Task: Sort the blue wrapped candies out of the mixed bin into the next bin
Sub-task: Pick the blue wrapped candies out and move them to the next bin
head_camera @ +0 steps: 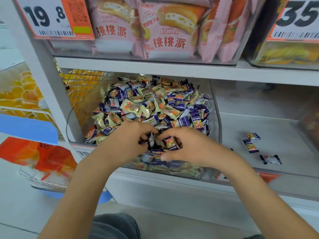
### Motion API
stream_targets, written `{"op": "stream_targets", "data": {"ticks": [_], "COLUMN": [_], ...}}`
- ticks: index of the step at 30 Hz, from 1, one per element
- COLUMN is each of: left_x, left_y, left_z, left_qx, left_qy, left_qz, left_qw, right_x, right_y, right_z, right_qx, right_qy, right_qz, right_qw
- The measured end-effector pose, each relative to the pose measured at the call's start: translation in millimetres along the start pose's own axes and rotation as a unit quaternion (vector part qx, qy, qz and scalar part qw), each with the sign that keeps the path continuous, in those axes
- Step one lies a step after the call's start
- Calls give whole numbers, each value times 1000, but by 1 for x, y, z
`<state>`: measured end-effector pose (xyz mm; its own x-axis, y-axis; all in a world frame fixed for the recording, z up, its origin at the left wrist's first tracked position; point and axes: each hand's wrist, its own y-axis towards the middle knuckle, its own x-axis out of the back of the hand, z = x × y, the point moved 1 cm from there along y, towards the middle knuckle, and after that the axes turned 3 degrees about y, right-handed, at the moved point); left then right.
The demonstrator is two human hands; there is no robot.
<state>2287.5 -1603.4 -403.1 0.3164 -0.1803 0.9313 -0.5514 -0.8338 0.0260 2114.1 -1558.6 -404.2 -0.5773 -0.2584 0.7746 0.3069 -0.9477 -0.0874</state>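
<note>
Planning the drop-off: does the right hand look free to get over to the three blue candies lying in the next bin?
Probably yes. The right hand holds blue candies at the mixed bin; only its low clear wall separates it from the next bin.

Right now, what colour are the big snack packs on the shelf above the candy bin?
Pink, printed with red lettering and an orange cake picture, as the head view shows on the snack packs.
</note>
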Motion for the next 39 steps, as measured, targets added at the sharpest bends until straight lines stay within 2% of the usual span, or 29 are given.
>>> {"op": "stream_targets", "data": {"ticks": [4,8,12,16,22,24,27,31,33,36,37,39], "left_x": [-1,-1,8,15,11,9,6,-1,-5,-14,-17,-23], "left_y": [2,4,-2,-8,-4,-2,2,10,14,21,23,26], "left_z": [-1,-5,-5,-13,-36,-44,-56,-76,-87,-103,-108,-117], "left_qx": [-8,-16,14,53,36,19,1,-12,-21,-30,-37,-52], "left_qy": [21,39,-31,-178,-315,-341,-357,-390,-405,-432,-444,-475], "left_qz": [12,-14,-59,-123,-160,-149,-143,-137,-138,-145,-140,-126], "left_qw": [1000,999,998,975,935,928,923,910,903,890,884,869], "right_x": [4,7,6,6,37,52,69,72,69,54,47,38], "right_y": [-5,-10,-14,-14,-31,-44,-61,-75,-84,-89,-89,-87], "right_z": [-2,-1,2,-2,-1,-6,-35,-69,-66,-50,-48,-47], "right_qx": [-8,-7,18,6,21,25,-16,-79,-19,102,123,129], "right_qy": [43,73,62,89,198,192,129,79,88,136,141,152], "right_qz": [-17,-39,-58,-166,-342,-404,-471,-413,-367,-246,-230,-281], "right_qw": [999,997,996,982,918,894,873,904,926,954,955,939]}}
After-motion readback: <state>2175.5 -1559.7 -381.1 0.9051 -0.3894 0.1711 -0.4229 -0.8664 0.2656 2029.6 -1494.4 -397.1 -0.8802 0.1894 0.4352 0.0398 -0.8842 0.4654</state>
